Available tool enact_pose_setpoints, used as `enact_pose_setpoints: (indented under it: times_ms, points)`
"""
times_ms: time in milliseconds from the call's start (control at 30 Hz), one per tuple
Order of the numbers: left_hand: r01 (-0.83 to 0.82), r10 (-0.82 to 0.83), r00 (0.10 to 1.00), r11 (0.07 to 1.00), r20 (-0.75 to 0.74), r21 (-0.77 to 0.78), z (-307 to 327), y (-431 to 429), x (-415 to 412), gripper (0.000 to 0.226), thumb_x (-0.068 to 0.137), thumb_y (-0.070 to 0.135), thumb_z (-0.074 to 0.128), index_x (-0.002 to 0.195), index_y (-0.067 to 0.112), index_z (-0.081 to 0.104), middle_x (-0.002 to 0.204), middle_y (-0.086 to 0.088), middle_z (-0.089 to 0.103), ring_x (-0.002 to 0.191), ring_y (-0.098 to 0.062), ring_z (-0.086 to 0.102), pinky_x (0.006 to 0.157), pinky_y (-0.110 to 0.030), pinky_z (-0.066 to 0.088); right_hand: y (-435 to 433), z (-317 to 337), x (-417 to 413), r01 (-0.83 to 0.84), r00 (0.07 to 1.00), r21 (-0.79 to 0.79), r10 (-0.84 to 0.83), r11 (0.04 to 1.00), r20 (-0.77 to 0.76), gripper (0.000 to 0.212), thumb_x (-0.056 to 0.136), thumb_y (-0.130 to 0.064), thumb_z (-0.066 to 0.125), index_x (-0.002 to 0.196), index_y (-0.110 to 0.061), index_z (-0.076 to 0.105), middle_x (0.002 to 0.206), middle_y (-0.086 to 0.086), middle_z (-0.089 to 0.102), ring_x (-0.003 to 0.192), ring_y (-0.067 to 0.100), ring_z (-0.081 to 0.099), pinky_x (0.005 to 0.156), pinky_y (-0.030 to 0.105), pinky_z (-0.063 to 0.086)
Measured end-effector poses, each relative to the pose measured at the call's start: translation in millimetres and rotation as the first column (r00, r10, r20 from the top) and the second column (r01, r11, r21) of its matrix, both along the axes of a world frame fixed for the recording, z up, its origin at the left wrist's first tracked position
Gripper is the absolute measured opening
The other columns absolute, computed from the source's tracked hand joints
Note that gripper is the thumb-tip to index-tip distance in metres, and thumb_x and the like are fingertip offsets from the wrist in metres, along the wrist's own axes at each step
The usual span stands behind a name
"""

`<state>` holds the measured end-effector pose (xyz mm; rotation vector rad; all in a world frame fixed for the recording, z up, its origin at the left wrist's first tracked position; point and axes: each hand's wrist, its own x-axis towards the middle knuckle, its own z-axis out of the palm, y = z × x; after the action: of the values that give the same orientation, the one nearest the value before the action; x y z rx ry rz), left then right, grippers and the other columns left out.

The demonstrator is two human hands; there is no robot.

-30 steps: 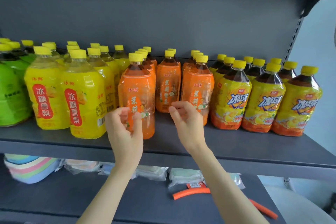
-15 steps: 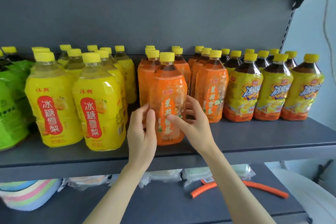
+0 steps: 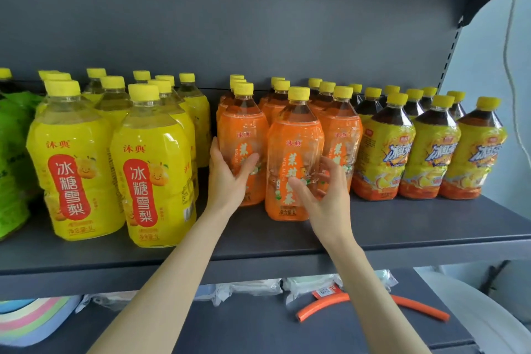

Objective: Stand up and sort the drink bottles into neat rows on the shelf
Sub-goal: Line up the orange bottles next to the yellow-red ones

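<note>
Gripping the left orange bottle [image 3: 244, 135] with the left hand [image 3: 228, 181], thumb across its label; clasping the front orange bottle [image 3: 293, 135] with the right hand [image 3: 327, 201], fingers [image 3: 333, 181] curled round its side. Both upright on the shelf [image 3: 416, 227], between yellow bottles [image 3: 152, 169] and iced-tea bottles [image 3: 382, 152].

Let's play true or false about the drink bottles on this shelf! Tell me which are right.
1. Every cap is yellow. True.
2. The left hand hangs free, holding nothing. False: it grips the left orange bottle.
3. The right hand holds the front orange bottle. True.
4. An orange bottle lies on its side. False: all in view stand upright.
5. An orange hose lies on the lower shelf. True.
</note>
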<state>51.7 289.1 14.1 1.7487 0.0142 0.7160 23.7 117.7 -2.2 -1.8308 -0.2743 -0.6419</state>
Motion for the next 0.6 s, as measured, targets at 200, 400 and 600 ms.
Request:
enact_pose_setpoints:
  times_ms: [200,400,600]
  points:
    - [-0.014,0.013,0.999,0.999,-0.033,-0.038,-1.2,9.5,4.1,0.083,0.083,0.046,0.065,0.149,0.025,0.019,0.145,-0.001,0.038,0.131,-0.019,0.04,0.102,-0.038,0.041,-1.3,-0.2,9.7,0.093,0.996,-0.163,-0.09,0.982,0.024,0.084,0.074,-0.053,0.075,0.143,-0.024,0.037,0.137,-0.002,0.044,0.124,0.017,0.046,0.099,0.039,0.048]
    - [-0.009,0.008,1.0,0.994,-0.012,-0.112,-3.2,13.8,1.6,0.081,0.083,0.046,0.066,0.148,0.031,0.019,0.143,0.003,0.042,0.127,-0.015,0.043,0.092,-0.032,0.043,12.7,4.8,21.3,0.192,0.981,-0.206,-0.188,0.959,0.039,0.084,0.076,-0.049,0.076,0.143,-0.017,0.036,0.139,0.004,0.051,0.125,0.023,0.051,0.1,0.04,0.048]
    - [0.006,-0.012,0.999,0.989,-0.038,-0.145,-6.4,8.3,1.6,0.082,0.08,0.048,0.067,0.145,0.026,0.022,0.137,0.005,0.045,0.113,-0.007,0.045,0.084,-0.024,0.042,15.2,2.6,25.1,0.262,0.965,-0.331,-0.242,0.907,0.1,0.087,0.078,-0.048,0.075,0.147,-0.013,0.034,0.138,0.006,0.048,0.124,0.026,0.049,0.093,0.038,0.047]
